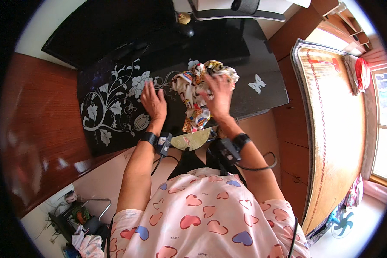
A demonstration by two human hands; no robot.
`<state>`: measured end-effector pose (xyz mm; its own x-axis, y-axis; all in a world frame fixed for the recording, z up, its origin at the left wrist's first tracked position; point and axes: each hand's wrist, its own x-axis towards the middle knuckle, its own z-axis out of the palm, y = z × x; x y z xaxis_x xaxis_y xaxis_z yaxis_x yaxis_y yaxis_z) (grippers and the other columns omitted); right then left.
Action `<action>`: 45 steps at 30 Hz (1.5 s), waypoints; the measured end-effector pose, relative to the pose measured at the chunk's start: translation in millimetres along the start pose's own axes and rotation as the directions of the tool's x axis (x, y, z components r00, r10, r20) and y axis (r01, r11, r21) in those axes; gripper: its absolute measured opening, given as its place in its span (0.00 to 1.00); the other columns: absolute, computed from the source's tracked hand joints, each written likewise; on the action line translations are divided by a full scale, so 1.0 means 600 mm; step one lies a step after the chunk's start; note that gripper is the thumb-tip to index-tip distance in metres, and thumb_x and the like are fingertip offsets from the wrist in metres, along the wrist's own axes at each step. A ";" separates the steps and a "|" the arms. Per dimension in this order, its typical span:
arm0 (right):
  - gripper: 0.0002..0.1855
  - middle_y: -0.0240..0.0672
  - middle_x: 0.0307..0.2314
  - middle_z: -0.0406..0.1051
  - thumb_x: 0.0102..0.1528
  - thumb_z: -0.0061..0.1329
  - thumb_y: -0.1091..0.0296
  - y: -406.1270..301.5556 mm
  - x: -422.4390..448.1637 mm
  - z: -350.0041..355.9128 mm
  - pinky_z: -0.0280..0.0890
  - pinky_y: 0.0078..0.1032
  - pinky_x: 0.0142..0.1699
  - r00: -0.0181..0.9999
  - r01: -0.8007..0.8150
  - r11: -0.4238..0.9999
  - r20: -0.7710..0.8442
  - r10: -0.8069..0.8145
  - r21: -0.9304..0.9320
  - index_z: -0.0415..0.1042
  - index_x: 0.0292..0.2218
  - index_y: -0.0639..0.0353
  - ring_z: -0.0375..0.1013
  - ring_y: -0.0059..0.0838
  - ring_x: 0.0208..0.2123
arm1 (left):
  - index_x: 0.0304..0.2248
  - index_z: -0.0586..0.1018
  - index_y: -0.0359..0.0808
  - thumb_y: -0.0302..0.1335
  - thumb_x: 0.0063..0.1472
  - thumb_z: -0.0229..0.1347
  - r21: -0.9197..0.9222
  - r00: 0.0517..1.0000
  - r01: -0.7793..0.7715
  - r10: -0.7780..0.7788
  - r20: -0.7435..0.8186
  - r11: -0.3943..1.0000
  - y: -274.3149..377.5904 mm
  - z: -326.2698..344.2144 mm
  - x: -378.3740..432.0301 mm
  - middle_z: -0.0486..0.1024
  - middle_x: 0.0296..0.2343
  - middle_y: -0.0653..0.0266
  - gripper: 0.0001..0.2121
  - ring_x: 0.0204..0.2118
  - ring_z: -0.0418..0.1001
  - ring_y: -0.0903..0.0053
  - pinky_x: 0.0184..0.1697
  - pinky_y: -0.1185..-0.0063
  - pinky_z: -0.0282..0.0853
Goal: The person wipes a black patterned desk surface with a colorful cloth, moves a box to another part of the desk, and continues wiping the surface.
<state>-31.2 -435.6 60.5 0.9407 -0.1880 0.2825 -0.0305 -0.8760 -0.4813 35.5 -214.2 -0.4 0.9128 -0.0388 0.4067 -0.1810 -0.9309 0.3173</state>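
Note:
A crumpled, multicoloured printed cloth (188, 92) lies bunched on a glossy black table (167, 119) decorated with white flowers. My right hand (220, 96) is on the cloth's right side, fingers spread and slightly blurred; whether it pinches any fabric is hard to tell. Part of the cloth is hidden beneath that hand, and one end of it reaches the table's near edge. To the left of the cloth, my left hand (154, 101) is over the printed flower, palm down and holding nothing. Each wrist bears a black strap with a small cabled device.
A large black screen (109, 35) stands at the back left, with a computer mouse (185, 30) and a small golden figurine (183, 18) near it. A round stool (192, 140) sits under the near edge. Right are wooden drawers (292, 129) and a mat-covered bed (338, 129).

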 end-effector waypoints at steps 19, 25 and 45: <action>0.31 0.36 0.54 0.52 0.48 0.49 0.60 0.228 0.179 0.072 0.44 0.54 0.56 0.979 0.144 0.946 0.184 -0.092 -0.291 0.58 0.53 0.34 0.45 0.41 0.59 | 0.55 0.57 0.34 0.37 0.64 0.36 0.428 0.975 0.146 -0.203 0.089 0.892 0.032 0.034 -0.005 0.53 0.56 0.60 0.23 0.59 0.50 0.69 0.60 0.70 0.43; 0.30 0.36 0.54 0.52 0.50 0.49 0.57 0.350 0.284 0.014 0.45 0.53 0.55 0.994 0.006 0.897 0.102 0.044 -0.443 0.58 0.54 0.35 0.46 0.40 0.59 | 0.56 0.55 0.38 0.37 0.64 0.36 0.415 0.962 0.182 -0.249 0.112 0.891 0.029 0.035 -0.006 0.52 0.56 0.62 0.23 0.59 0.49 0.69 0.60 0.71 0.42; 0.29 0.39 0.51 0.58 0.49 0.49 0.61 0.253 0.010 -0.003 0.47 0.50 0.54 0.908 -0.402 0.909 -0.178 0.380 -0.110 0.60 0.52 0.52 0.54 0.39 0.55 | 0.54 0.58 0.33 0.38 0.63 0.35 0.426 0.974 0.164 -0.216 0.075 0.890 0.038 0.041 -0.004 0.51 0.57 0.60 0.24 0.60 0.47 0.70 0.61 0.69 0.41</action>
<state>-30.6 -570.7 -9.1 0.7823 -0.5823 0.2212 -0.4427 -0.7696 -0.4602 37.9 -244.4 -15.2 0.9551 0.1357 0.2635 0.1449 -0.9893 -0.0157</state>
